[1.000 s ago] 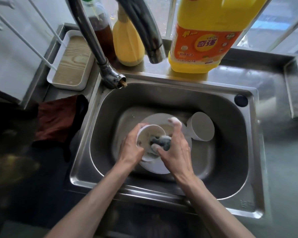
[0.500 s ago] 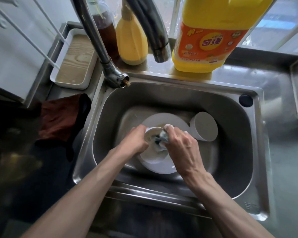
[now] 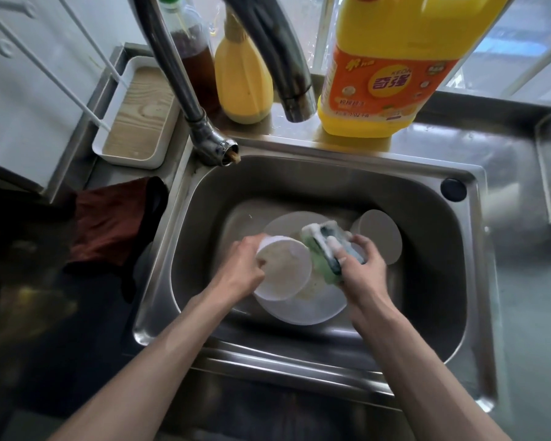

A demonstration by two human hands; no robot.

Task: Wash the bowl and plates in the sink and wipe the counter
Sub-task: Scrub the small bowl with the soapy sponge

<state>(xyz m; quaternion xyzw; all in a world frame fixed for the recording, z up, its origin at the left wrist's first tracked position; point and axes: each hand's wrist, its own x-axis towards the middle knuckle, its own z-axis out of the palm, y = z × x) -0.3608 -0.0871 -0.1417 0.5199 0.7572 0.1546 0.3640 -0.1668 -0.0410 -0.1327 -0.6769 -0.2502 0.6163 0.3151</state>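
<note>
In the steel sink (image 3: 427,218), my left hand (image 3: 242,270) grips a white bowl (image 3: 283,270) by its left rim, tilted so its soapy inside faces up. My right hand (image 3: 361,265) holds a foamy green and dark sponge (image 3: 326,249) just right of the bowl, outside its rim. Under both lies a white plate (image 3: 306,308) flat on the sink floor. Another white dish (image 3: 379,238) leans upside down against the right of the plate.
The tap spout (image 3: 277,58) hangs over the sink's back edge. A large yellow detergent jug (image 3: 392,65), a yellow bottle (image 3: 242,84) and a brown bottle (image 3: 193,55) stand behind. A dark red cloth (image 3: 109,224) lies left of the sink, beside a white tray (image 3: 137,119).
The sponge has come out of the bowl and now sits to its right in my right hand. My left hand has turned the bowl so its inside faces up.
</note>
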